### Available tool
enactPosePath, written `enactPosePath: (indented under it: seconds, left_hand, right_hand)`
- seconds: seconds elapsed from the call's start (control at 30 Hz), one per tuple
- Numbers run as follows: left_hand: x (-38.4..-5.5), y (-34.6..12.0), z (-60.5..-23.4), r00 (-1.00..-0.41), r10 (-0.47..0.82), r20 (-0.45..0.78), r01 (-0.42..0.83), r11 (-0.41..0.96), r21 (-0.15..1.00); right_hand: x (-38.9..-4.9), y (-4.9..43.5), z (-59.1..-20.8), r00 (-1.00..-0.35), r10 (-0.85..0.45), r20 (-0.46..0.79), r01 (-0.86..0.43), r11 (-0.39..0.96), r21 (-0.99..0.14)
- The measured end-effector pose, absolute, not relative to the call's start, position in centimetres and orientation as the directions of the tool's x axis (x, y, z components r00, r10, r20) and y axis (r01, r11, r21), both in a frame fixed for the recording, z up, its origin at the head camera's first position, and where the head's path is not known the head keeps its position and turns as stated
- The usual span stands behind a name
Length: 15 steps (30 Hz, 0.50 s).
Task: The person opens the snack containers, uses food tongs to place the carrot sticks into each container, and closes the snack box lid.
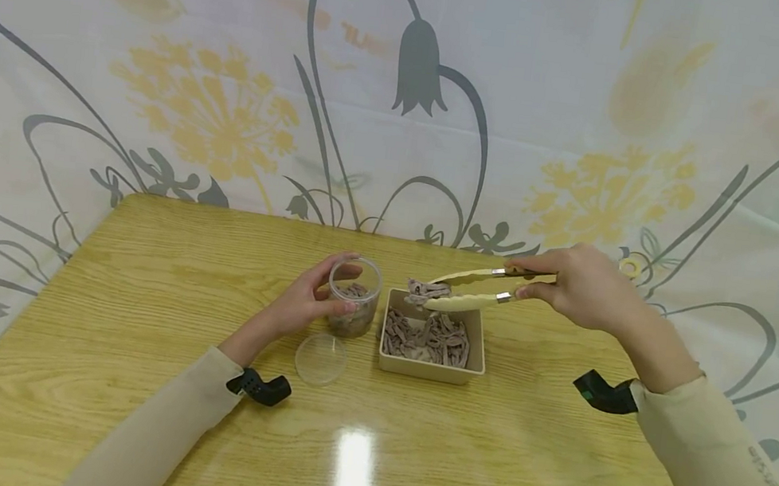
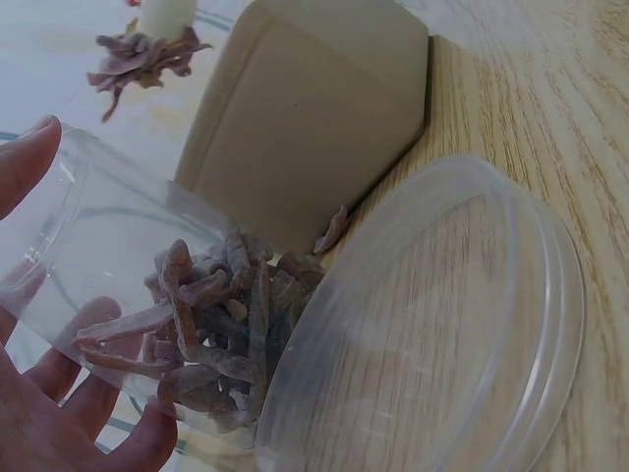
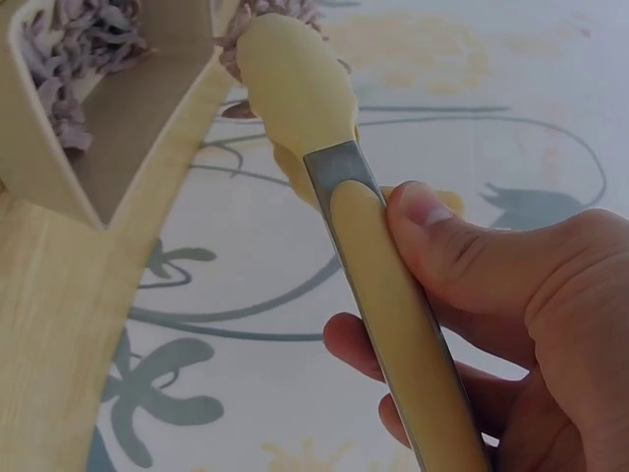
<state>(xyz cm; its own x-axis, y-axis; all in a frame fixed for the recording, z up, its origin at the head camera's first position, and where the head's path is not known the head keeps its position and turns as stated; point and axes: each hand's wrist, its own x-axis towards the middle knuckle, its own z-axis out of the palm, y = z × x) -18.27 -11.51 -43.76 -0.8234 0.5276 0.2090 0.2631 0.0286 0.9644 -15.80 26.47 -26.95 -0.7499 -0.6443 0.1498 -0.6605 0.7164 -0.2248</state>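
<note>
My left hand [image 1: 314, 296] curls round a clear plastic jar [image 1: 360, 321] that stands uncovered on the table. Greyish-purple dried strips [image 2: 211, 324] fill its lower part. In my right hand [image 1: 583, 285] is a pair of cream tongs [image 1: 469, 303], gripped between thumb and fingers. A small bunch of strips [image 1: 425, 291] is pinched in the tongs' tips, above the back left of a beige rectangular box [image 1: 429, 370]. More of the same strips [image 1: 446, 342] lie inside that box, with part of its floor showing.
A round clear lid [image 1: 321, 360] lies flat on the wooden table [image 1: 252, 436], in front of the jar. One stray strip [image 2: 332, 230] lies beside the box's base. Behind the table hangs a flower-printed cloth [image 1: 385, 154].
</note>
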Motion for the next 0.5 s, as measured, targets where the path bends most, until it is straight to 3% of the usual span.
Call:
enactPosePath:
  seconds: [0.5]
  left_hand:
    - [-18.1,-11.5,-43.5,-0.83,0.522,0.199,0.259,0.044,0.965]
  right_hand:
    - [-18.2,22.7,-25.5,-0.673,-0.701,0.234,-0.739,0.623,-0.258]
